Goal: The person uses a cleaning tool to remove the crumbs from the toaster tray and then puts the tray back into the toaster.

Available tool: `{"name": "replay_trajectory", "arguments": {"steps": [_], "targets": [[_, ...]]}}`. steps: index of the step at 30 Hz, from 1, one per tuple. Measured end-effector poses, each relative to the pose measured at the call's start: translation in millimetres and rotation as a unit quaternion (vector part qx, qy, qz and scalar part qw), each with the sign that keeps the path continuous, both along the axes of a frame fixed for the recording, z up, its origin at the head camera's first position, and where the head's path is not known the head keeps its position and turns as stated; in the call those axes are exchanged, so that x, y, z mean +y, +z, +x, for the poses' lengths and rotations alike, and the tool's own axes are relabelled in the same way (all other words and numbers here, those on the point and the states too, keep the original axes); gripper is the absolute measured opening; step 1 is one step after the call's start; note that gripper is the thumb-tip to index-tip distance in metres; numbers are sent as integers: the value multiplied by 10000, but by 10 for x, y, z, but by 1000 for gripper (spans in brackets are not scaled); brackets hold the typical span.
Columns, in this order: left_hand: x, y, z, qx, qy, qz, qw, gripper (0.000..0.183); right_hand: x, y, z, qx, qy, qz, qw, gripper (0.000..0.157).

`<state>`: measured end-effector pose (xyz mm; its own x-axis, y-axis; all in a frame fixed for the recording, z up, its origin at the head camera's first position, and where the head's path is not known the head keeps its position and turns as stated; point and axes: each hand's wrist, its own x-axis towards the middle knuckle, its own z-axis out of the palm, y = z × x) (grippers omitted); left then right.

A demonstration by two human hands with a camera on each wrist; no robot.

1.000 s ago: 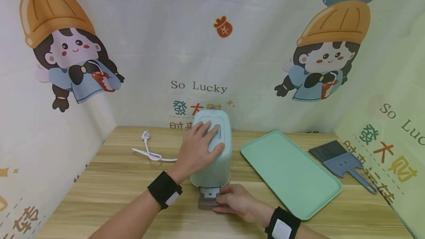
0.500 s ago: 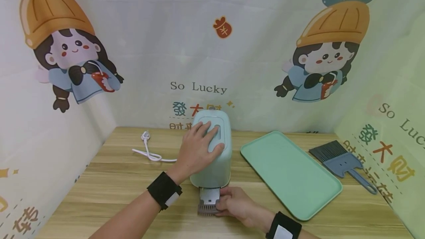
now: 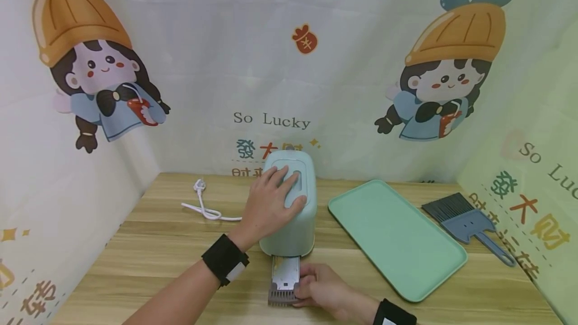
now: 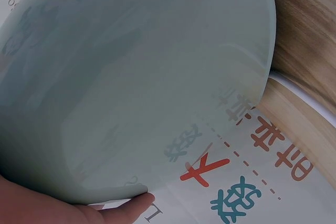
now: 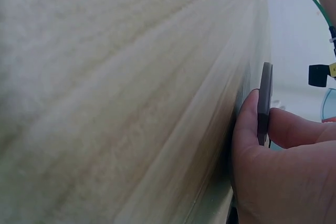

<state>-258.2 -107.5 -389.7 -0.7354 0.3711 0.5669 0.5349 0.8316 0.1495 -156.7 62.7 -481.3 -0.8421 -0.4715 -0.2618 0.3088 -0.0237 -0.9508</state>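
Observation:
A pale green toaster (image 3: 291, 237) stands end-on at the middle of the wooden table. My left hand (image 3: 271, 204) rests on its top cover, fingers spread over the lid near the slot-shaped recess. In the left wrist view the toaster's glossy side (image 4: 157, 93) fills most of the picture, with fingers at its upper edge. A flat metal crumb tray (image 3: 285, 271) with a grey-brown ribbed handle sticks out from the base of the near end. Between thumb and fingers, my right hand (image 3: 325, 291) pinches that handle's right side, low over the table; the right wrist view shows the handle (image 5: 265, 98) edge-on.
Right of the toaster lies a mint green serving tray (image 3: 397, 239), set at a slant. Beyond it is a blue brush (image 3: 469, 224) with dark bristles. A white power cord (image 3: 209, 213) with its plug lies to the left. A printed cloth backdrop borders the table (image 3: 158, 245).
My right hand has drawn the crumb tray toward me, so more of its metal plate shows. The left hand has stayed on the toaster's top.

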Motion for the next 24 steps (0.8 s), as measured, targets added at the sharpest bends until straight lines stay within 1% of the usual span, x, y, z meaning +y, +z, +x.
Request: {"name": "replay_trajectory", "arguments": {"steps": [5,11,19,24], "targets": [[7,4,12,-18,-15,26,10000,62,11,-10,69,-34,-10,-16,10000,37],[8,-1,7,-34,-1,40,10000,62,17,-24,98,-101,27,-24,9999,36],[5,-8,2,-93,33,6,10000,63,26,-20,174,16,156,-31,9999,32],[8,-4,5,-107,40,-16,9999,63,35,-7,229,19,141,38,9999,31]]}}
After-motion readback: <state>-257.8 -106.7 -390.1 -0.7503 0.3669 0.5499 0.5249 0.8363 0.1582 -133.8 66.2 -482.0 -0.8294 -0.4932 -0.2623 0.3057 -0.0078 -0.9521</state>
